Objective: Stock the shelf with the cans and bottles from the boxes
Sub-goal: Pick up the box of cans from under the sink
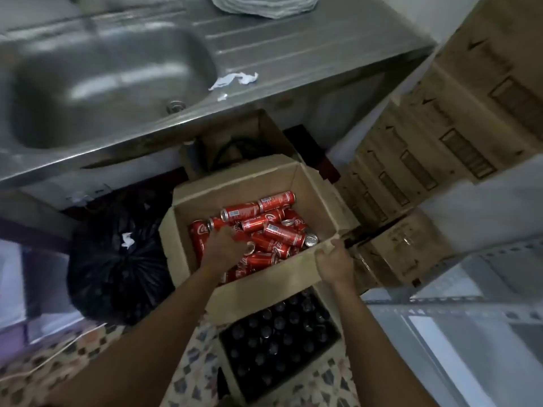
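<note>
Reaching into the box (308,183), the left hand (224,245) rests on loose red cans (276,227); its grip cannot be told. The right hand (335,261) grips the near rim. Cans: probably light, rigid, smooth, dentable; grasp round the body.

A shop's back kitchen — steel sink (111,83), stacked cartons (440,136), metal shelving (470,304), patterned floor (88,362).

Cans (264,227) lie loose in the open box (317,186), below the sink (97,83). Bag (117,259) left of box; bottle crate (279,339) in front; stacked cartons (440,142) right.
</note>
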